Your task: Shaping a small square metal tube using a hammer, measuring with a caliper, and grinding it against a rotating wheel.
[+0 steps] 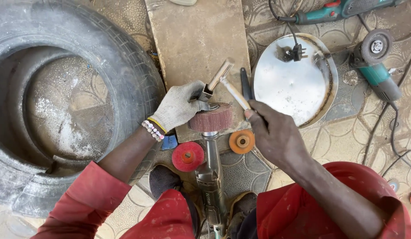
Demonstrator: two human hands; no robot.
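While a grey angle grinder (213, 177) lies between the seated worker's feet, its dusty red flap wheel (211, 117) appears to be getting tightened or loosened on the spindle. The gloved left hand (179, 106) is clenched around a metal wrench (215, 79) set at the wheel's hub; the bare right hand (276, 132) grips a pale-handled tool (234, 92) beside it. Turning the fastener against a steadied wheel seems the next demand.
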